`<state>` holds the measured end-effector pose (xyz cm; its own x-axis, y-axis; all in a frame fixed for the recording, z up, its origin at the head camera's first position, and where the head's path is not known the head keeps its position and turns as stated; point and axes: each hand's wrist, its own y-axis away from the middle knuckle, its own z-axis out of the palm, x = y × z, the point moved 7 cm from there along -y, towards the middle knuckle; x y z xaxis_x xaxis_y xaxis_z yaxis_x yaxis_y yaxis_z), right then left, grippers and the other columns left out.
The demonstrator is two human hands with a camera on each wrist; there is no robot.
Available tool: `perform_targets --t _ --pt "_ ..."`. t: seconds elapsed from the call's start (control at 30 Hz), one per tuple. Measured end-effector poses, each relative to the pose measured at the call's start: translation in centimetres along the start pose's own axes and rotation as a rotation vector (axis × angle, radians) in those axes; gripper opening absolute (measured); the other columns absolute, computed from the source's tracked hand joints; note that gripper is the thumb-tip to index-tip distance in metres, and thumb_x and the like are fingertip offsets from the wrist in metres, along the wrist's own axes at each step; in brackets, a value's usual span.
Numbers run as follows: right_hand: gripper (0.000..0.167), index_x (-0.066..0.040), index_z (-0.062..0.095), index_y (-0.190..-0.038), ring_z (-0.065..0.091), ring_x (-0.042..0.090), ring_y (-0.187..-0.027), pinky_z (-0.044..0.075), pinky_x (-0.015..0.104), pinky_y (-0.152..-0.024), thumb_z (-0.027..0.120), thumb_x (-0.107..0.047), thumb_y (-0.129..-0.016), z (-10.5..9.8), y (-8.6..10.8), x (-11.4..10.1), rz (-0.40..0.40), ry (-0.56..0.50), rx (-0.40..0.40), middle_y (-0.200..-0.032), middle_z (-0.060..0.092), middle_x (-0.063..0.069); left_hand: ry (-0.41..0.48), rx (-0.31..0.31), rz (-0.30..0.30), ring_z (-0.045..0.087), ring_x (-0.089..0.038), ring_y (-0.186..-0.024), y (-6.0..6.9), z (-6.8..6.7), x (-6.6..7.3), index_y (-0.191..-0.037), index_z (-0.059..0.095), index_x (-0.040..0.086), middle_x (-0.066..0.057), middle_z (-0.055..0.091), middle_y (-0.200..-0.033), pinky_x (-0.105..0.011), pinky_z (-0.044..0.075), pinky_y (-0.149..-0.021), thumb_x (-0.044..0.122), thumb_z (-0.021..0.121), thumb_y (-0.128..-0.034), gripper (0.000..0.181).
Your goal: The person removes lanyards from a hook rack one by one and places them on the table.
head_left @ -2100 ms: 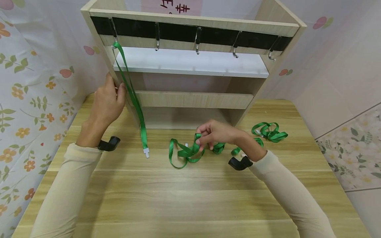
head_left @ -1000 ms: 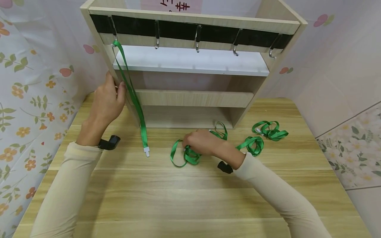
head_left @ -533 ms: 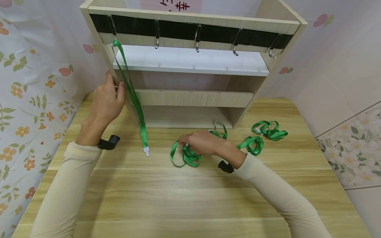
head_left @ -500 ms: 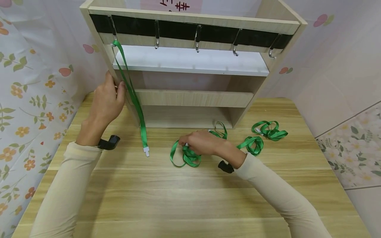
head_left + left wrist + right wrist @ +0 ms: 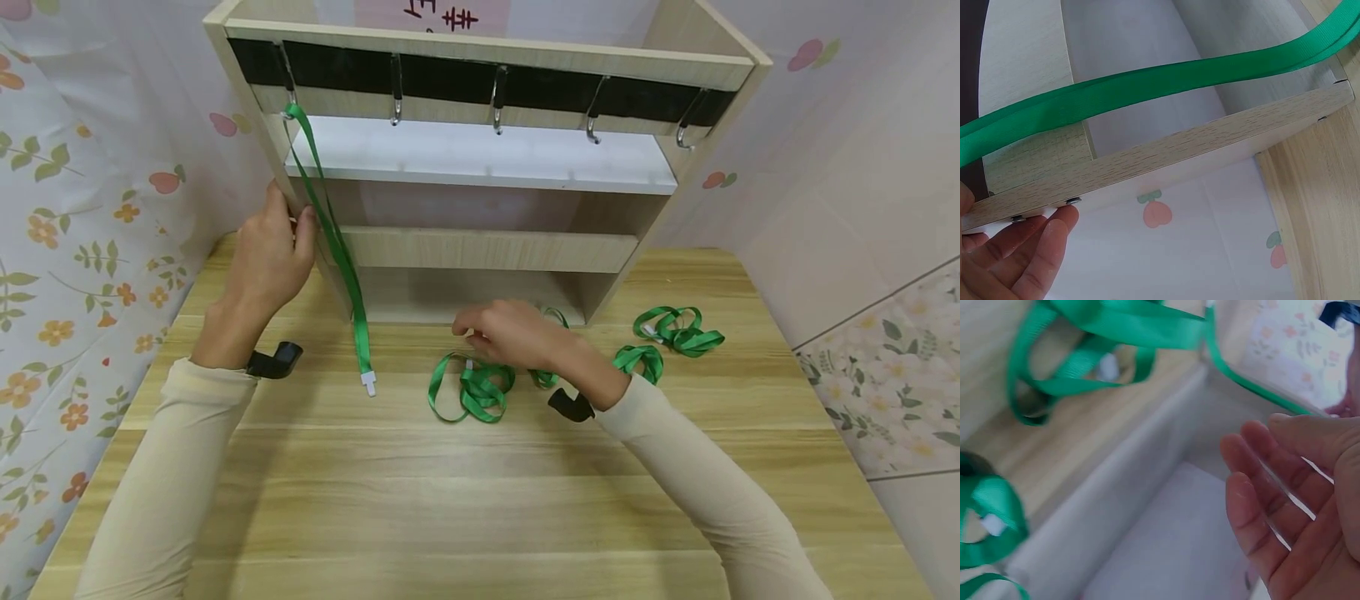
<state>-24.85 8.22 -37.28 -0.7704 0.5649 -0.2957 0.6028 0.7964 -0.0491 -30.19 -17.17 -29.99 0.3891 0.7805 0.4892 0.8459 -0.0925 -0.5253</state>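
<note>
With its fingers on the outer face and thumb at the front edge, my left hand (image 5: 266,258) grips the left side panel (image 5: 1179,140) of a wooden shelf unit. A green lanyard (image 5: 347,271) with a white clip (image 5: 368,382) hangs from the leftmost hook, beside that hand. My right hand (image 5: 513,335) is just above a loosely coiled green lanyard (image 5: 480,390) on the table. In the right wrist view, its fingers (image 5: 1250,515) are relaxed and slightly bent, holding nothing. Another green lanyard (image 5: 544,379) is partly hidden behind that hand and wrist.
More coiled green lanyards lie to the right, one lanyard (image 5: 643,363) partly behind the forearm and another lanyard (image 5: 684,333) farther out. Several metal hooks, such as the middle hook (image 5: 498,104), line the black strip (image 5: 446,79). A floral curtain (image 5: 82,275) borders the left.
My right hand handled the middle lanyard earlier, lowered it onto the table, and is now lifted off it toward the shelf. My left hand has stayed on the panel.
</note>
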Motion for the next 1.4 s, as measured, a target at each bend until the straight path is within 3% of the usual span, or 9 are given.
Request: perform_targets --t 0.07,0.2,0.47,0.57,0.8,1.0,1.23,1.33,1.4 --pt "0.015 -0.013 0.070 -0.105 0.062 0.011 -0.076 0.050 0.027 -0.065 0.058 -0.008 -0.097 -0.9 -0.4 -0.2 0.011 0.010 0.043 -0.101 0.070 -0.001 -0.002 0.000 0.003 0.051 -0.032 -0.057 0.0 0.0 0.0 -0.111 0.044 -0.008 -0.014 0.047 -0.071 -0.038 0.035 -0.052 0.023 0.039 -0.1047 0.031" --pt "0.019 -0.010 0.070 -0.114 0.069 0.012 -0.087 0.055 0.029 -0.072 0.062 -0.015 -0.098 -3.2 -1.8 -1.1 0.029 0.008 0.151 -0.110 0.072 0.002 -0.002 0.002 0.007 0.049 -0.031 -0.056 0.0 0.0 0.1 -0.107 0.044 -0.007 -0.012 0.046 -0.070 -0.038 0.035 -0.051 0.022 0.039 -0.1045 0.030" --pt "0.033 -0.005 0.064 -0.127 0.069 0.012 -0.089 0.053 0.026 -0.076 0.063 -0.022 -0.098 -7.6 -5.3 -3.8 0.030 -0.101 0.347 -0.117 0.070 0.006 -0.003 0.002 0.003 0.056 -0.035 -0.059 -0.2 -0.1 0.1 -0.107 0.044 -0.008 -0.017 0.050 -0.071 -0.038 0.038 -0.052 0.022 0.039 -0.1046 0.031" --pt "0.041 -0.007 0.059 -0.134 0.068 0.010 -0.089 0.052 0.025 -0.076 0.064 -0.024 -0.098 -8.7 -6.7 -4.7 0.030 -0.130 0.374 -0.121 0.067 0.006 -0.005 0.005 0.003 0.059 -0.038 -0.063 -0.3 -0.2 0.1 -0.109 0.045 -0.008 -0.020 0.053 -0.074 -0.042 0.041 -0.053 0.023 0.038 -0.1047 0.032" --pt "0.054 -0.008 0.048 -0.144 0.065 0.007 -0.091 0.049 0.019 -0.080 0.065 -0.029 -0.097 -9.7 -10.2 -6.6 0.056 -0.217 0.353 -0.128 0.061 0.005 0.009 -0.016 -0.002 0.063 -0.044 -0.076 -0.1 0.0 0.0 -0.119 0.043 -0.011 -0.027 0.059 -0.085 -0.053 0.049 -0.063 0.023 0.038 -0.1050 0.037" --pt "0.044 -0.011 0.053 -0.138 0.060 0.008 -0.086 0.044 0.017 -0.074 0.060 -0.031 -0.099 -10.4 -12.9 -7.2 0.143 -0.255 0.369 -0.115 0.068 -0.001 0.004 -0.003 -0.005 0.063 -0.046 -0.079 0.0 -0.1 -0.1 -0.121 0.043 -0.011 -0.030 0.060 -0.090 -0.056 0.048 -0.065 0.022 0.038 -0.1049 0.037" --pt "0.036 -0.012 0.057 -0.129 0.062 0.006 -0.081 0.043 0.017 -0.068 0.060 -0.032 -0.099 -11.8 -14.1 -7.9 0.216 -0.288 0.483 -0.100 0.072 -0.004 -0.023 -0.009 -0.004 0.059 -0.044 -0.069 0.1 0.0 -0.2 -0.119 0.043 -0.010 -0.027 0.057 -0.086 -0.053 0.045 -0.062 0.019 0.037 -0.1048 0.033" --pt "0.032 -0.012 0.059 -0.123 0.062 0.005 -0.073 0.043 0.017 -0.064 0.062 -0.032 -0.099 -12.5 -14.5 -8.1 0.225 -0.367 0.509 -0.091 0.072 -0.004 -0.028 -0.012 0.005 0.058 -0.044 -0.069 0.0 0.0 -0.2 -0.125 0.041 -0.009 -0.027 0.057 -0.084 -0.053 0.045 -0.062 0.018 0.037 -0.1049 0.034" --pt "0.029 -0.012 0.060 -0.120 0.062 0.010 -0.065 0.042 0.019 -0.058 0.062 -0.030 -0.098 -12.8 -14.8 -8.1 0.223 -0.501 0.522 -0.082 0.070 0.000 -0.031 -0.011 0.021 0.057 -0.043 -0.066 0.0 0.0 -0.2 -0.130 0.039 -0.008 -0.026 0.056 -0.081 -0.052 0.043 -0.060 0.019 0.037 -0.1054 0.037"
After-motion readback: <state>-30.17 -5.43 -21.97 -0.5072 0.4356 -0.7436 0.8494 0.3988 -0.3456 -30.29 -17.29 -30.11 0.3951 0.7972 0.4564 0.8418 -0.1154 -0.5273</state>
